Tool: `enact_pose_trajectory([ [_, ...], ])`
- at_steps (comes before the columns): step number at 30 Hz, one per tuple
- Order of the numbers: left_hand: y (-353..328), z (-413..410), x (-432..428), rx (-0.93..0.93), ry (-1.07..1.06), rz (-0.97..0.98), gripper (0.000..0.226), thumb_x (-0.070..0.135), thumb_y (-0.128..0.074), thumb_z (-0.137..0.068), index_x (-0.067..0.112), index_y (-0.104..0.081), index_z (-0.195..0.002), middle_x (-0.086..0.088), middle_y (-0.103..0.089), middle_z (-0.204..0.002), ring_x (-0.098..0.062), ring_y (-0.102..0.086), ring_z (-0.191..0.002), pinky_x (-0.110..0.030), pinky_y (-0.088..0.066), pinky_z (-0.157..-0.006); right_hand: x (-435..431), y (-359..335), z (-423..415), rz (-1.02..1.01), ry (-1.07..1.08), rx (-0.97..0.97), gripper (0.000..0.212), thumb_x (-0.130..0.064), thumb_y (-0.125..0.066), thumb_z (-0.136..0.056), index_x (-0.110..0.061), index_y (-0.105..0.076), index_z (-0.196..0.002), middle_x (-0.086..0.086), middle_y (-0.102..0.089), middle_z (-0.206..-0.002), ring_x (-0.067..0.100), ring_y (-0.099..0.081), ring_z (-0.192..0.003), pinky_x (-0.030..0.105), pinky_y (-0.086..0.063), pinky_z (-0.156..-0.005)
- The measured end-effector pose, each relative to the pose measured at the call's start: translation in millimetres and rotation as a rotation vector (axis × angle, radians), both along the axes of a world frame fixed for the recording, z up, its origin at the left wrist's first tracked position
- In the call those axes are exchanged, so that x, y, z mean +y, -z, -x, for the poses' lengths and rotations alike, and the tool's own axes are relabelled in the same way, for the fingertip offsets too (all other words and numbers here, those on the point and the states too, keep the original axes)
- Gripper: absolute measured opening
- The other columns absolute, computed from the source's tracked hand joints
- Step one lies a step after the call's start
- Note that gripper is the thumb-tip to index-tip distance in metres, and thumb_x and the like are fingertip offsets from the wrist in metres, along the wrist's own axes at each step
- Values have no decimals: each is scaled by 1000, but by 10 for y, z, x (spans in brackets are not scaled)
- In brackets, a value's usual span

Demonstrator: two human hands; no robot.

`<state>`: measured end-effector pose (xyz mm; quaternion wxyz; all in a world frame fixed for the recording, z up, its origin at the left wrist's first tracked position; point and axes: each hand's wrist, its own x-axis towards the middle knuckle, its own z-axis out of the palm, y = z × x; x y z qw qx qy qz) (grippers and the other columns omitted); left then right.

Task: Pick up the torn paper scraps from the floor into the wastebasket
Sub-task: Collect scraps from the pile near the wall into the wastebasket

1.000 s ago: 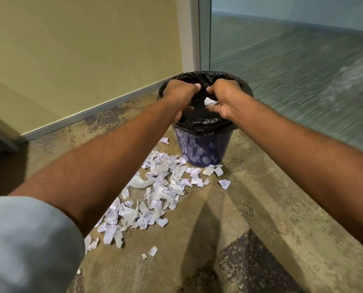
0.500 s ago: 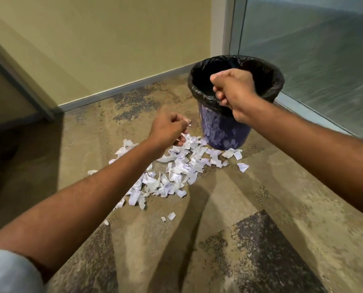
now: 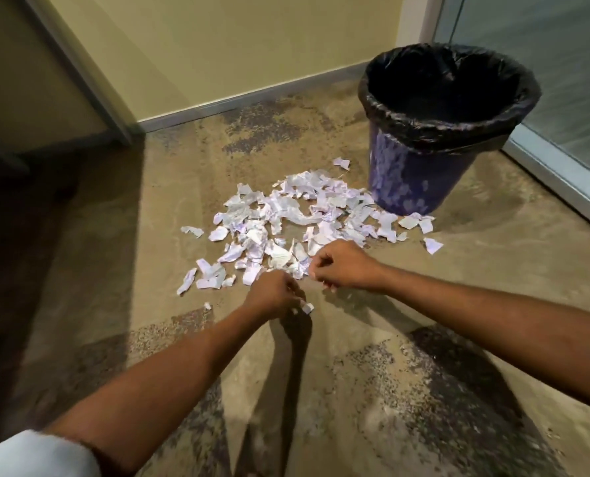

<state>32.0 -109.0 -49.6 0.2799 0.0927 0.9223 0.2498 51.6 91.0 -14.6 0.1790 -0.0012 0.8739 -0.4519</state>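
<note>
Presently my left hand (image 3: 273,293) pinches one small scrap (image 3: 308,308) while my right hand (image 3: 341,266) curls at the near edge of the torn paper scraps (image 3: 286,218) on the floor (image 3: 355,373) beside the wastebasket (image 3: 421,166); light, limp pieces likely need edge pinching or bunching.

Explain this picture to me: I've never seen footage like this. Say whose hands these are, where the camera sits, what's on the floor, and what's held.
No machine here: a person wears a camera on the head, looking down at their own bare arms. The left hand pinches at a small scrap on the floor; whether it is gripped is unclear. The right hand is curled at the near edge of a pile of torn paper scraps. A purple wastebasket with a black liner stands behind the pile.
</note>
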Motion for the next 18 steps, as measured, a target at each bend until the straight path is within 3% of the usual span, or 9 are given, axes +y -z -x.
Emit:
enact_pose_trajectory([
  [3,174,-172,-109,80,94,48,21,22,-84,-86,27,-82,-106,7,-77,-99,-7,-67,-90,-27,-53,-76,-145,346,-182,-217,-206,74,6,-14,-80,-88,-13,-80,-94,-1,-76,-85,15,-71,-79,31,-52,-68],
  [6,360,-296,-173,264,106,71,23,25,-79,-88,33,-82,-110,7,-63,-96,-13,-61,-90,-28,-47,-73,-252,613,-293,-346,-295,146,11,-19,-79,-84,-18,-68,-85,-3,-62,-87,20,-60,-84,37,-47,-68],
  [12,486,-374,-240,352,35,13,7,20,-76,-90,26,-80,-92,5,-62,-92,-18,-62,-88,-35,-52,-75,-318,869,-296,-450,-336,323,18,-27,-74,-91,-28,-72,-108,-2,-58,-102,24,-60,-98,44,-55,-74],
  [15,471,-404,-281,363,-39,22,16,13,-67,-94,27,-68,-86,12,-66,-90,-14,-65,-87,-37,-57,-74,-315,970,-315,-483,-357,432,8,-22,-70,-91,-25,-64,-96,-1,-54,-97,25,-57,-90,41,-51,-64],
  [18,448,-395,-436,426,-196,18,16,20,-66,-99,28,-60,-87,11,-61,-94,-12,-60,-86,-31,-51,-67,-307,977,-342,-465,-344,474,12,-17,-65,-94,-24,-59,-88,-5,-53,-92,18,-52,-82,39,-48,-60],
])
